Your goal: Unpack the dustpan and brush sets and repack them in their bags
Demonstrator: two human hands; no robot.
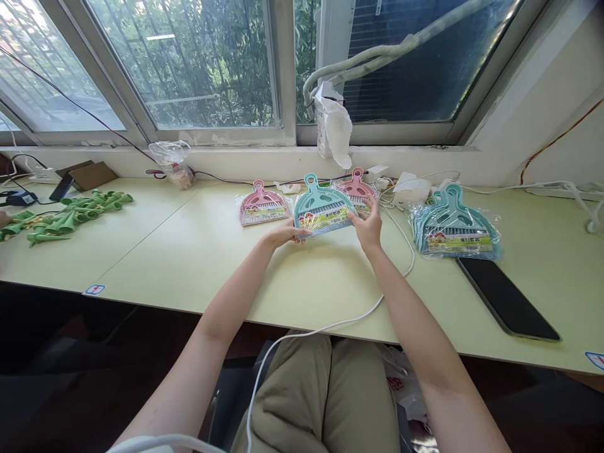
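Note:
Between my two hands is a teal mini dustpan and brush set [323, 204] in clear plastic wrap with a yellow label. My left hand [285, 234] grips its lower left corner, and my right hand [368, 223] has hold of its right edge. One pink dustpan set [263, 204] lies just to the left on the table. Another pink dustpan set [357, 185] sits behind the teal one, partly hidden by it and by my right hand. A pile of wrapped teal dustpan sets [455, 226] rests farther right.
A black phone [507, 299] lies near the table's front right. A white cable [330, 325] crosses the table and hangs over its front edge. Green rolled pieces [70, 214] and an open cardboard box [92, 176] are at the left. A plastic bag [174, 167] stands by the window.

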